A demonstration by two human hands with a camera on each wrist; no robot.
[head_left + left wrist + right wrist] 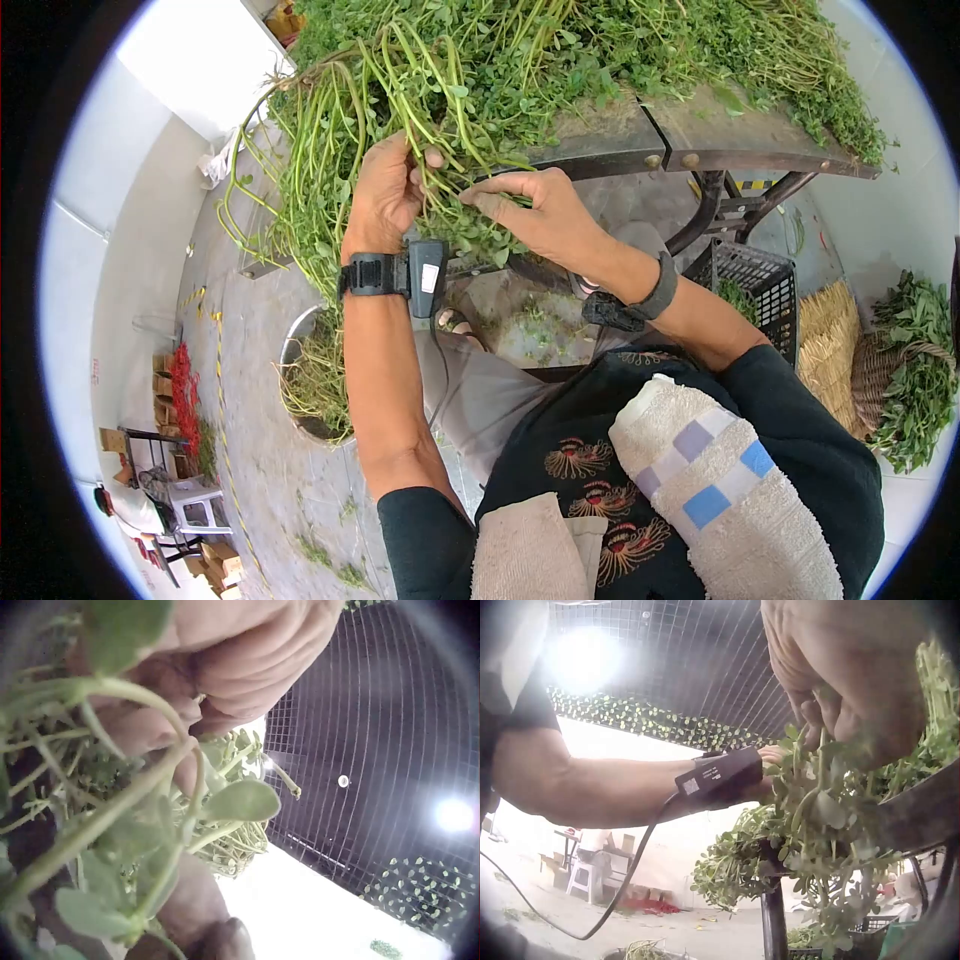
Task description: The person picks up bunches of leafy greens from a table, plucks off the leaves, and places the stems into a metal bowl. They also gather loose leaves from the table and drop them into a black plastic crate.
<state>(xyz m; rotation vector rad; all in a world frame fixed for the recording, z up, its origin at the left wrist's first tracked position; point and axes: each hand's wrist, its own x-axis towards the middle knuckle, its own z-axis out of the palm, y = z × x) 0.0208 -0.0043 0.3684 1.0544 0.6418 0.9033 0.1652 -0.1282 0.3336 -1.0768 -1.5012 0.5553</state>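
Observation:
In the head view the left hand (388,190) holds a bunch of long green stems (405,95) near the edge of a heaped table, its fingers curled round them. To its right, the right hand (530,208) pinches a leafy stem between thumb and forefinger. The left wrist view shows stems and round leaves (240,801) close up, with the left hand (225,660) partly behind them. Leafy sprigs (817,817) hang below the right hand (847,675) in the right wrist view.
Greens (600,50) are heaped on the dark-rimmed table (740,130). A metal basin (300,345) with stems stands below left. Right of the person are a black crate (775,290) and a wicker basket (875,380) of leaves. Towels (730,480) lie over the person's front.

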